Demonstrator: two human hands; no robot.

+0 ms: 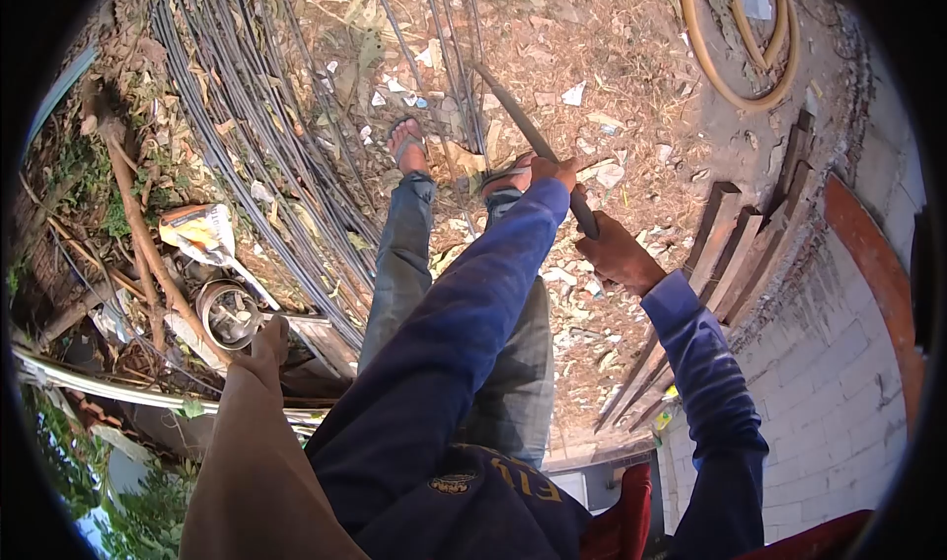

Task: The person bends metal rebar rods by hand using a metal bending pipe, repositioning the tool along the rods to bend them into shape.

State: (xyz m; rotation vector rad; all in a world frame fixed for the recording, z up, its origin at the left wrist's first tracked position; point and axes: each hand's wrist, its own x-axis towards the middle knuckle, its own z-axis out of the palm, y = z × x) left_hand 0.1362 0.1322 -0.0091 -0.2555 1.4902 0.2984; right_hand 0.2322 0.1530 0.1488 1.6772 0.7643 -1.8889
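Observation:
Both of my hands are wrapped round a long, dark bar (pixel 521 116), which slants from the upper left down to my right hand. Its kind and material I cannot tell. My left hand (pixel 555 171) is closed on the bar partway along, while my right hand (pixel 617 254) grips its lower end. The far tip reaches over the littered ground beside thin dark rods (pixel 457 47). My blue-sleeved left arm crosses in front of my legs. Below the bar are my feet in flip-flops (pixel 406 144), one partly hidden behind my left hand.
Many long dark rods (pixel 252 136) lie curved on the left. Beyond them are a metal pot (pixel 229 313) and another person's tan-clad limb (pixel 261 442). At right are wooden beams (pixel 735 244), a block wall (pixel 819 392) and a coiled yellow hose (pixel 705 57). Leaves and scraps cover the ground.

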